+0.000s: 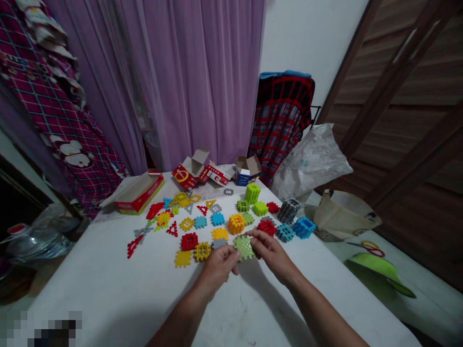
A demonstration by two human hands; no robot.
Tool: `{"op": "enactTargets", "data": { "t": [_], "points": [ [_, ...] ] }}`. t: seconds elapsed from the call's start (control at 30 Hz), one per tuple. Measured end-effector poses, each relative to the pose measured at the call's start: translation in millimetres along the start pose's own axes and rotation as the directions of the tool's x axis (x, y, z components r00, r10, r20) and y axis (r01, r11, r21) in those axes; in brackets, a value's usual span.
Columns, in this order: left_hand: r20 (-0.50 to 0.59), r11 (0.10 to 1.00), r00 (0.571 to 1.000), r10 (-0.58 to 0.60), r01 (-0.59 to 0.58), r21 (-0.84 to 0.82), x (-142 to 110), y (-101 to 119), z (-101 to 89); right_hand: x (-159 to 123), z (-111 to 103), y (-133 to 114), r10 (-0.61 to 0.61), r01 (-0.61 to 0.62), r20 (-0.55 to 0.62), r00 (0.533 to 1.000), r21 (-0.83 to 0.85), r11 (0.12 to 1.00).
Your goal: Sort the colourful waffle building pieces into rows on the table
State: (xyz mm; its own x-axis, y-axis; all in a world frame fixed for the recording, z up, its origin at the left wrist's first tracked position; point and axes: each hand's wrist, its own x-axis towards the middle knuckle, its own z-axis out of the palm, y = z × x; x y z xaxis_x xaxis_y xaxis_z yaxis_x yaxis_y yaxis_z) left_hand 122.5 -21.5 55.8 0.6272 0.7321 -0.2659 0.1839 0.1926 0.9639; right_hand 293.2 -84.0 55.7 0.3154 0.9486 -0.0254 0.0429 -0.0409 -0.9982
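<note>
Between my two hands is a light green interlocking plastic building tile (244, 246) with notched edges, raised a little above the table. My left hand (221, 264) pinches its left side, and my right hand (268, 250) grips its right side with the fingers along the edge. Just beyond my left hand lie a grey tile (218, 244) and a yellow tile (219, 234). Left of it are a yellow window tile (202, 251) and a flat yellow tile (183, 259). A red window tile (266, 226) lies past my right hand.
Loose tiles cover the middle of the white table (108, 284). Assembled pieces stand at the right: an orange one (237, 224), a green stack (252, 193) and a grey stack (289, 210). Opened boxes (186, 179) line the back. A plastic bag (311, 161) rises beyond the right edge.
</note>
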Motion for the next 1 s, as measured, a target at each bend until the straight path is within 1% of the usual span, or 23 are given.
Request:
{"op": "enactTargets", "data": {
  "t": [0.03,0.07,0.1,0.13,0.17,0.2,0.23,0.27,0.3,0.33,0.37,0.43,0.47,0.5,0.57,0.6,0.67,0.7,0.77,0.83,0.9,1.0],
  "points": [
    [-0.002,1.0,1.0,-0.021,0.021,-0.016,-1,-1,3.9,-4,-4,-1,-0.032,0.034,0.023,0.999,-0.079,0.996],
    [-0.006,0.999,0.999,-0.034,0.034,-0.025,-1,-2,7.3,-7,-9,-3,-0.087,0.095,0.051,0.995,-0.187,0.978],
    [-0.012,0.999,0.999,-0.04,0.04,-0.029,-2,-2,10.5,-12,-14,-5,-0.157,0.177,0.087,0.984,-0.315,0.933],
    [-0.016,0.999,0.999,-0.042,0.041,-0.029,-2,-2,13.7,-16,-19,-8,-0.229,0.267,0.137,0.964,-0.454,0.85],
    [-0.02,0.999,0.999,-0.039,0.038,-0.024,-2,-2,16.9,-19,-22,-11,-0.284,0.343,0.193,0.939,-0.578,0.74],
    [-0.02,0.999,0.999,-0.034,0.033,-0.019,-2,-2,20.2,-22,-25,-15,-0.305,0.393,0.252,0.918,-0.675,0.625],
    [-0.017,1.0,0.999,-0.027,0.027,-0.012,-1,-1,23.3,-24,-26,-19,-0.298,0.421,0.303,0.905,-0.743,0.521],
    [-0.014,1.0,1.0,-0.018,0.018,-0.003,0,0,26.1,-25,-27,-23,-0.275,0.431,0.339,0.9,-0.787,0.441],
    [-0.009,1.0,1.0,-0.008,0.008,0.005,1,0,28.5,-24,-27,-26,-0.244,0.435,0.365,0.898,-0.814,0.384],
    [-0.003,1.0,1.0,0.004,-0.004,0.011,3,1,30.2,-22,-28,-30,-0.218,0.439,0.384,0.897,-0.829,0.347],
    [0.006,1.0,1.0,0.015,-0.015,0.013,4,1,31.0,-18,-30,-33,-0.199,0.445,0.4,0.895,-0.834,0.327],
    [0.012,0.999,0.999,0.037,-0.037,0.012,5,0,29.6,-3,-39,-38,-0.182,0.461,0.424,0.887,-0.829,0.315],
    [0.001,0.999,0.999,0.05,-0.05,0.015,4,-2,27.4,8,-45,-41,-0.182,0.464,0.428,0.885,-0.829,0.312],
    [-0.022,0.998,0.998,0.066,-0.066,0.023,3,-5,24.1,20,-52,-44,-0.186,0.449,0.41,0.893,-0.843,0.298],
    [-0.084,0.993,0.991,0.108,-0.103,0.056,0,-15,15.3,50,-66,-49,-0.176,0.361,0.327,0.928,-0.907,0.217],
    [-0.113,0.989,0.985,0.131,-0.122,0.081,-3,-22,10.2,66,-72,-52,-0.147,0.309,0.286,0.947,-0.936,0.169],
    [-0.146,0.978,0.973,0.176,-0.155,0.143,-10,-39,-0.3,95,-76,-55,-0.067,0.269,0.265,0.962,-0.961,0.065],
    [-0.166,0.969,0.967,0.196,-0.164,0.185,-14,-48,-5.4,107,-76,-56,-0.025,0.267,0.267,0.963,-0.964,0.011],
    [-0.188,0.948,0.957,0.22,-0.165,0.271,-22,-65,-14.3,124,-71,-53,0.014,0.284,0.284,0.959,-0.959,-0.015],
    [-0.189,0.923,0.953,0.238,-0.162,0.349,-29,-79,-20.8,133,-63,-47,0.037,0.302,0.301,0.953,-0.953,-0.02],
    [-0.167,0.902,0.953,0.252,-0.17,0.396,-34,-87,-24.8,137,-57,-40,0.056,0.313,0.311,0.949,-0.949,-0.024],
    [-0.152,0.892,0.953,0.263,-0.18,0.415,-37,-91,-27.4,139,-54,-34,0.066,0.319,0.317,0.946,-0.947,-0.023]
  ]
}}
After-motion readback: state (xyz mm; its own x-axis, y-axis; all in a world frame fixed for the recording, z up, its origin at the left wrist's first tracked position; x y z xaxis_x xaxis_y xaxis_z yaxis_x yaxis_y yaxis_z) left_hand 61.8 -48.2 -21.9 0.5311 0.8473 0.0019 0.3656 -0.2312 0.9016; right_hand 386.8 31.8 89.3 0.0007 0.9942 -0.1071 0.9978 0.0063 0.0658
